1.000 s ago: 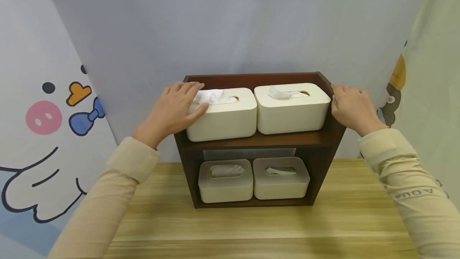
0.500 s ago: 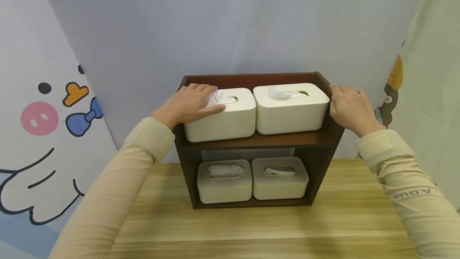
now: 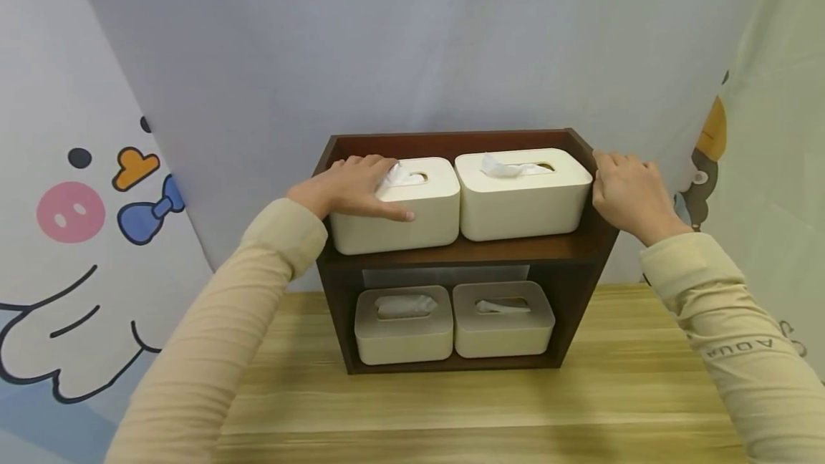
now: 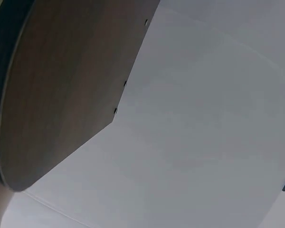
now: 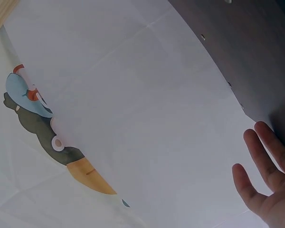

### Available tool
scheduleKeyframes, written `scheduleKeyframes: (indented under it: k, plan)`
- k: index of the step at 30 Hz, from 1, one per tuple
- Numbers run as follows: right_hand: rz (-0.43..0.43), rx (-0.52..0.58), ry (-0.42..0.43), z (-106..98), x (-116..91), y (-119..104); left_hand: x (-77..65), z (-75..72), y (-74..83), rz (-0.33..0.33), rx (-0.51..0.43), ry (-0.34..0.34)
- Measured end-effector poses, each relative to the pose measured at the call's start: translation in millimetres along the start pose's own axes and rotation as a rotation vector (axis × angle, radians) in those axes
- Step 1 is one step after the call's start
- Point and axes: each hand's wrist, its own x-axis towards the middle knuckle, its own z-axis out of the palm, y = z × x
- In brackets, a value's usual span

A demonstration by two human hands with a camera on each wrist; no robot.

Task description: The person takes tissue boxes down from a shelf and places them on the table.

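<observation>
In the head view my left hand (image 3: 354,188) lies over the left end of the upper-left tissue box (image 3: 425,220). Its fingers stretch across the top beside the white tissue (image 3: 401,176), and the thumb points along the front face. My right hand (image 3: 631,195) touches the right side panel of the dark brown shelf (image 3: 451,371) near its top front. Straight, spread fingers (image 5: 261,156) show beside that panel in the right wrist view; the thumb is hidden there. A second cream tissue box (image 3: 525,210) stands beside the first on the upper level.
Two more tissue boxes, one at left (image 3: 404,342) and one at right (image 3: 505,335), sit on the lower level. The shelf stands on a wood-grain table (image 3: 451,421). Behind it hangs a pale curtain (image 3: 412,41), and a cartoon-printed sheet (image 3: 64,127) is at left.
My left hand has slid to the right over the upper-left tissue box, its thumb now lower on the front face. The right hand and the boxes show no clear movement.
</observation>
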Motion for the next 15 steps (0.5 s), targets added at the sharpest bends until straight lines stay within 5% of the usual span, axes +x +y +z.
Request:
scheduleKeyframes:
  k: [15]
  plan:
    - [-0.009, 0.01, -0.009, 1.8, 1.3, 1.0, 2.5, -1.8, -2.8, 0.019, -0.041, 0.041]
